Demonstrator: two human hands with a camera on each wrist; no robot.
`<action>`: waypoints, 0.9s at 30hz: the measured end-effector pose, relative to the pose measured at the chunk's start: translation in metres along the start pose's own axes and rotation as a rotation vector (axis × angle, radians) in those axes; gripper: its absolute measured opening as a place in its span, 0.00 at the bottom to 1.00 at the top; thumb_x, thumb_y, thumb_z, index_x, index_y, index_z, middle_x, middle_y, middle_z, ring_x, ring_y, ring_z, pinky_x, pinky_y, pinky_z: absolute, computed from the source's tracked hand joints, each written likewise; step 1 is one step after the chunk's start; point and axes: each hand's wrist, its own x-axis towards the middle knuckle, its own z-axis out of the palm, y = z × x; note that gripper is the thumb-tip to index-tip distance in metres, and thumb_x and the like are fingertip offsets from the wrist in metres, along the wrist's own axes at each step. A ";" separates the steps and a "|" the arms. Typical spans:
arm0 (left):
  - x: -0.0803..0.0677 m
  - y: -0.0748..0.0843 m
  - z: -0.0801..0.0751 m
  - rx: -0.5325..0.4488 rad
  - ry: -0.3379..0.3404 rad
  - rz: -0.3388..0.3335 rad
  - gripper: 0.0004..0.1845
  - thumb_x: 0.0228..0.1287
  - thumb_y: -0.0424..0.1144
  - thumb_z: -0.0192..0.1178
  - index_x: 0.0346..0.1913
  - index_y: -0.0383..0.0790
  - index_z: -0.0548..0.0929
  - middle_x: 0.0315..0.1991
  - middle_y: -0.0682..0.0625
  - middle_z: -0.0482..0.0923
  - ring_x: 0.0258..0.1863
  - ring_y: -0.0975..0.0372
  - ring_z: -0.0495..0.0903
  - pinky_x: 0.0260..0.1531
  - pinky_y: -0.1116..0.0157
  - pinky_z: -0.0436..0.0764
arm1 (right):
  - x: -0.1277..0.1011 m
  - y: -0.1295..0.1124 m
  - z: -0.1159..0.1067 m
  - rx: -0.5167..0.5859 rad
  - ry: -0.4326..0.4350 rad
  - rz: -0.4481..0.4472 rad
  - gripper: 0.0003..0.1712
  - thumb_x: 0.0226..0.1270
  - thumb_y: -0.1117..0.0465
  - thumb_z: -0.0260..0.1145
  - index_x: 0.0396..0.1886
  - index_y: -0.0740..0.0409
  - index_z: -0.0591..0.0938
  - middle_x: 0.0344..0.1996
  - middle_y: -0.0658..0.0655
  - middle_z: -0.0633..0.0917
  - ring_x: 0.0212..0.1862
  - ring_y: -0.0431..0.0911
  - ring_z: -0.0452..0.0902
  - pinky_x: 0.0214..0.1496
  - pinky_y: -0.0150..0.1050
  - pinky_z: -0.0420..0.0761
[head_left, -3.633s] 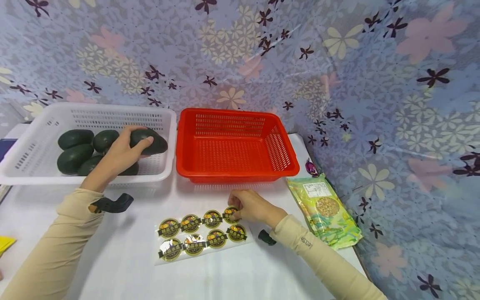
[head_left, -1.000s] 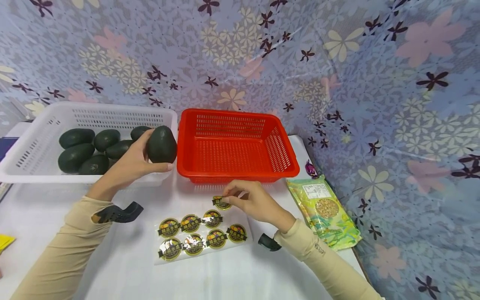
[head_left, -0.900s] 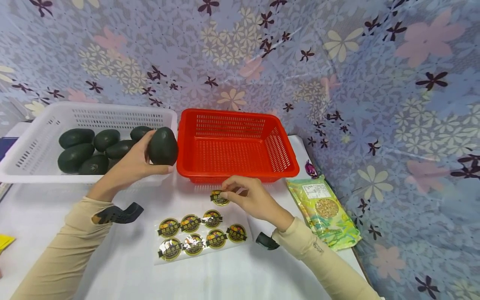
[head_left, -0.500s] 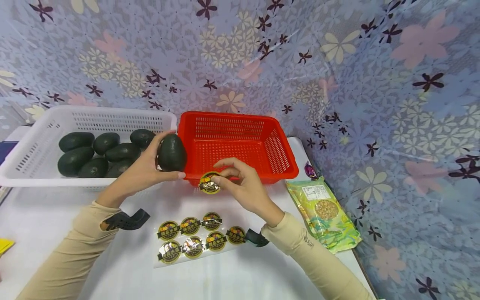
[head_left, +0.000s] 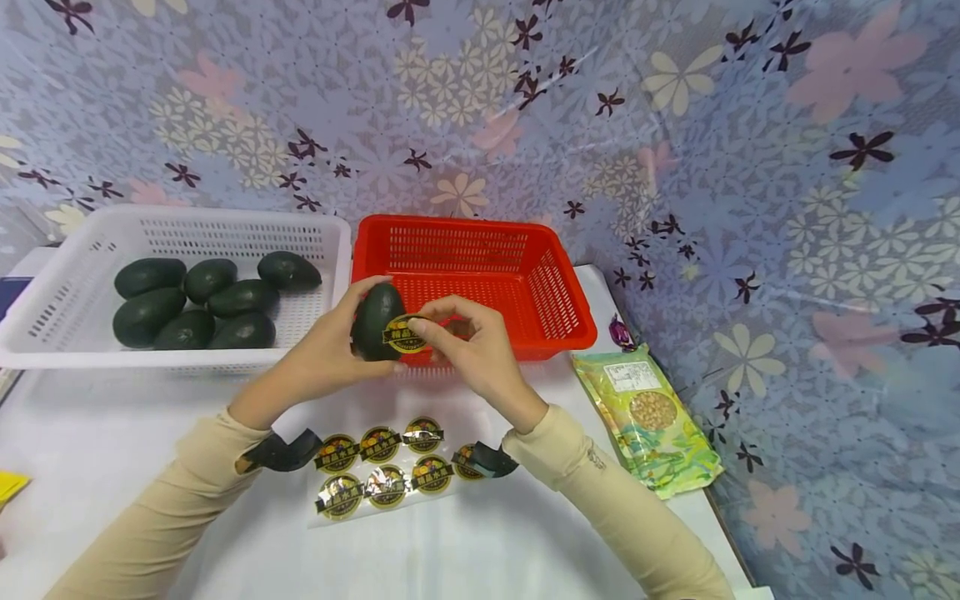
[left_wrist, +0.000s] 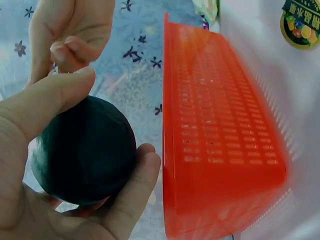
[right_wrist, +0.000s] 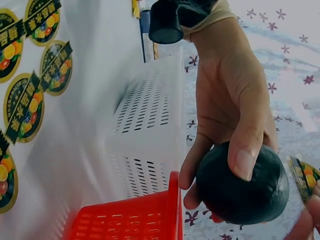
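Note:
A dark green avocado point(head_left: 372, 319) is gripped in my left hand point(head_left: 322, 354), held up in front of the red basket's near left corner. Between thumb and finger, my right hand point(head_left: 480, 354) pinches a round black-and-gold sticker point(head_left: 403, 335). In the head view the sticker overlaps the avocado's right side; whether it touches the skin I cannot tell. The left wrist view shows the avocado point(left_wrist: 87, 150) with the thumb and fingers around it. In the right wrist view the sticker point(right_wrist: 305, 175) appears at the right edge, apart from the avocado point(right_wrist: 242, 185). Below lies a sheet of stickers point(head_left: 397, 497).
A white basket point(head_left: 172, 360) holding several avocados point(head_left: 150, 317) stands at the left. Beside it is the red basket point(head_left: 480, 350), with no fruit visible inside. A green-yellow packet point(head_left: 652, 417) and a purple wrapped candy point(head_left: 621, 333) lie at the right.
My left hand has lifted the avocado from the white basket and carried it right. My right hand has peeled one sticker off the sheet and brought it up and left to the avocado.

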 end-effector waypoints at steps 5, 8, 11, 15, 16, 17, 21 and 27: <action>0.000 0.003 0.005 0.006 0.036 0.012 0.56 0.46 0.34 0.79 0.76 0.46 0.55 0.64 0.41 0.73 0.57 0.48 0.79 0.59 0.45 0.77 | 0.002 -0.002 0.002 0.023 0.041 -0.003 0.08 0.65 0.61 0.72 0.42 0.57 0.85 0.27 0.50 0.82 0.20 0.42 0.73 0.24 0.32 0.77; 0.000 0.004 0.007 0.010 0.057 0.013 0.56 0.45 0.35 0.80 0.75 0.47 0.56 0.63 0.41 0.75 0.56 0.49 0.80 0.59 0.46 0.78 | 0.003 -0.002 0.003 0.023 0.043 -0.001 0.09 0.65 0.61 0.72 0.42 0.58 0.85 0.27 0.49 0.82 0.21 0.42 0.74 0.24 0.33 0.77; -0.001 0.005 0.009 0.012 0.077 0.012 0.56 0.44 0.36 0.80 0.75 0.47 0.57 0.61 0.41 0.77 0.56 0.49 0.80 0.58 0.45 0.78 | 0.003 -0.002 0.004 0.026 0.037 0.000 0.09 0.64 0.60 0.73 0.41 0.58 0.86 0.26 0.48 0.83 0.22 0.42 0.74 0.25 0.33 0.77; -0.002 0.007 0.010 0.015 0.101 0.014 0.54 0.44 0.37 0.80 0.74 0.47 0.58 0.60 0.42 0.78 0.55 0.49 0.81 0.58 0.44 0.79 | 0.004 -0.001 0.005 0.035 0.029 -0.001 0.08 0.64 0.61 0.73 0.40 0.59 0.87 0.25 0.47 0.83 0.23 0.42 0.74 0.26 0.33 0.77; -0.002 0.007 0.010 0.020 0.106 0.017 0.54 0.44 0.37 0.80 0.74 0.47 0.58 0.59 0.42 0.78 0.54 0.49 0.81 0.57 0.44 0.79 | 0.004 -0.001 0.005 0.035 0.027 0.000 0.08 0.64 0.61 0.73 0.40 0.59 0.87 0.25 0.47 0.83 0.23 0.42 0.74 0.26 0.33 0.77; -0.002 0.007 0.010 0.023 0.109 0.020 0.54 0.44 0.37 0.81 0.74 0.46 0.59 0.59 0.42 0.78 0.54 0.49 0.81 0.57 0.44 0.79 | 0.004 -0.001 0.006 0.036 0.026 0.002 0.08 0.64 0.61 0.73 0.40 0.59 0.87 0.25 0.47 0.83 0.23 0.42 0.74 0.26 0.33 0.77; -0.003 0.009 0.012 0.032 0.106 0.024 0.54 0.45 0.38 0.80 0.74 0.46 0.59 0.59 0.42 0.79 0.54 0.50 0.81 0.57 0.45 0.79 | 0.005 0.000 0.007 0.029 0.022 0.016 0.08 0.64 0.60 0.73 0.41 0.59 0.87 0.26 0.47 0.84 0.23 0.42 0.74 0.27 0.32 0.77; -0.004 0.010 0.011 0.046 0.097 0.014 0.54 0.45 0.38 0.80 0.74 0.47 0.58 0.58 0.43 0.78 0.51 0.51 0.81 0.56 0.46 0.80 | 0.005 0.002 0.008 -0.013 0.022 -0.009 0.08 0.63 0.61 0.73 0.41 0.59 0.87 0.28 0.56 0.86 0.24 0.42 0.76 0.28 0.32 0.80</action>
